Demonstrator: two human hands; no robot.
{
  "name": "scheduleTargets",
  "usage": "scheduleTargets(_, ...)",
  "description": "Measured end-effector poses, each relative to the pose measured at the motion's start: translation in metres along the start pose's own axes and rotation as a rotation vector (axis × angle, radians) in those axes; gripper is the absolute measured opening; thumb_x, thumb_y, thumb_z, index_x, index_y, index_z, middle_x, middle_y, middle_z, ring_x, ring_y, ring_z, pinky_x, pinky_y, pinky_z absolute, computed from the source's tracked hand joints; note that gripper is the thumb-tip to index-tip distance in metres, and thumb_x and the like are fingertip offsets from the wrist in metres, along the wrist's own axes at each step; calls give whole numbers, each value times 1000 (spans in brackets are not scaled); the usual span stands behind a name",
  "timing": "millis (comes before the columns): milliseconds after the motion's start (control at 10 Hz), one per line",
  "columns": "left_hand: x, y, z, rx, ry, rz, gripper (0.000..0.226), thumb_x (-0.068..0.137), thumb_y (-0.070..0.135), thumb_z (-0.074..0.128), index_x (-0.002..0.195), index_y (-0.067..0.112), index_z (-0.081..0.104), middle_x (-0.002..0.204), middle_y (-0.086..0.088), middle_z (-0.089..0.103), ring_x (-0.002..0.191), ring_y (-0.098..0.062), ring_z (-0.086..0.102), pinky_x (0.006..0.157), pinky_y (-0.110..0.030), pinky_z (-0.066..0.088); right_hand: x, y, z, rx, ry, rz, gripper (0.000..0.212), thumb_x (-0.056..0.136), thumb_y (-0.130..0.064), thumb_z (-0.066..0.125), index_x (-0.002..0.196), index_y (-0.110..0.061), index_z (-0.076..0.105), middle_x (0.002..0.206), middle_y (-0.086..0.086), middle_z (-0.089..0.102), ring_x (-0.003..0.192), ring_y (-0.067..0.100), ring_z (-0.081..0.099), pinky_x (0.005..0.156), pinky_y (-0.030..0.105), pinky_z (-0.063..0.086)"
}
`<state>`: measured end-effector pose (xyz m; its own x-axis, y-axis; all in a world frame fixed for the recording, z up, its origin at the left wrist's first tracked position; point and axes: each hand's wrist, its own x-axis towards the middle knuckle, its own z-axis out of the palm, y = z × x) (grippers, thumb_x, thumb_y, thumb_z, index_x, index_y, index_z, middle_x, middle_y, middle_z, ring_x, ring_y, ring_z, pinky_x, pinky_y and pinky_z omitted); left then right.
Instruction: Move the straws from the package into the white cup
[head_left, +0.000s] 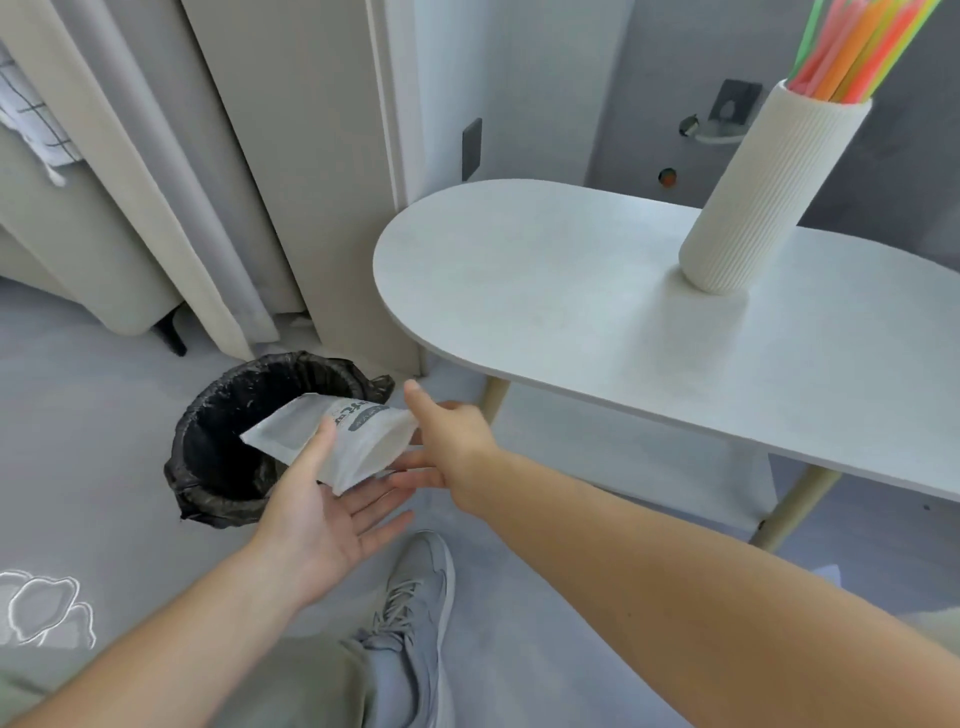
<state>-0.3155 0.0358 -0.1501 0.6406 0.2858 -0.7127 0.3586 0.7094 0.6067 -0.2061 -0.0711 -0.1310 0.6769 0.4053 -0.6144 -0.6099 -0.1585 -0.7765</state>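
Above bin rim (183, 427), package (347, 448) between hands (317, 512) (453, 437)

A pale grey table (545, 291) with a rounded left end stood on slim wooden legs (795, 512). On its top a ribbed white cup (769, 192) stood upright near the far edge, well in from the rounded end. On the grey floor (78, 415), a round bin (208, 467) lined with a black bag sat near the table's left end. A grey laced shoe (415, 597) rested closer in.
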Motion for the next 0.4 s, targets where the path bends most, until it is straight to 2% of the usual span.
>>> scheduleTargets(100,1,-6,1,-1,-47,-57,97,69,70,78,133,1,56,119,-24,76,106,-33,77,85,-53,64,4,3,1,-108,-41,12,45,92,-59,57,105,-16,55,113,12,71,97,28,73,81,47,63)
scheduleTargets(200,-2,-14,2,95,-103,-89,92,67,58,83,132,0,52,119,-22,77,107,-32,76,89,-52,62,3,13,-8,-261,-18,-24,47,96,-58,50,108,-14,61,109,6,71,99,20,69,90,49,60)
scheduleTargets(300,-5,-17,8,192,-129,-94,82,68,48,82,131,2,57,116,-20,79,105,-31,77,91,-50,58,-5,15,-22,-301,7,-16,46,100,-50,48,110,-9,65,112,8,72,97,19,67,84,40,61)
scheduleTargets(400,-8,-14,20,280,-122,-76,76,67,44,82,127,3,61,111,-18,80,101,-30,78,91,-50,59,-16,14,-41,-302,53,-54,40,102,-42,48,108,-7,66,108,9,72,85,18,64,71,33,58)
